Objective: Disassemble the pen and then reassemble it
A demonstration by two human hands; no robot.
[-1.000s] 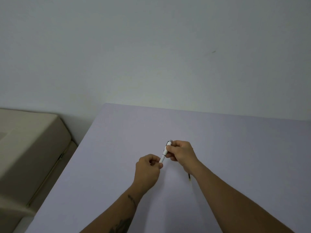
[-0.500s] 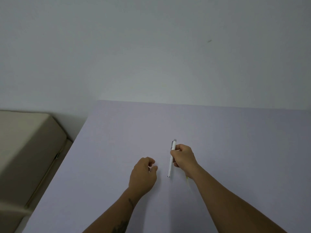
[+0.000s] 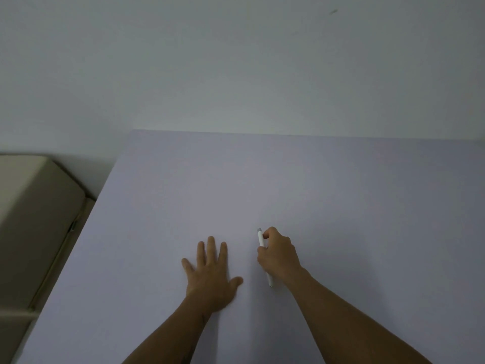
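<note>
Right grip (image 3: pixel 279 254) closed around pen (image 3: pixel 260 239) | left grip (image 3: pixel 210 271) splayed flat, empty, on table (image 3: pixel 183 193) | beige box (image 3: pixel 31 206) beside

We see one pen (image 3: pixel 261 239), a slim white stick with a small grey cap or button at its far end. It looks assembled in one piece, though its middle stretch is hidden from us. It lies nearly along the 12-to-6 line, the grey end pointing toward 12 o'clock and the writing tip toward 6, leaning slightly to 5. The upper white barrel shows above the hidden part, and the lower end shows again below it, tapering to a pale tip. The tip appears to rest on or just above the lavender bench (image 3: pixel 341 195); we cannot tell which. The pen sits at the bench's near centre.
</note>
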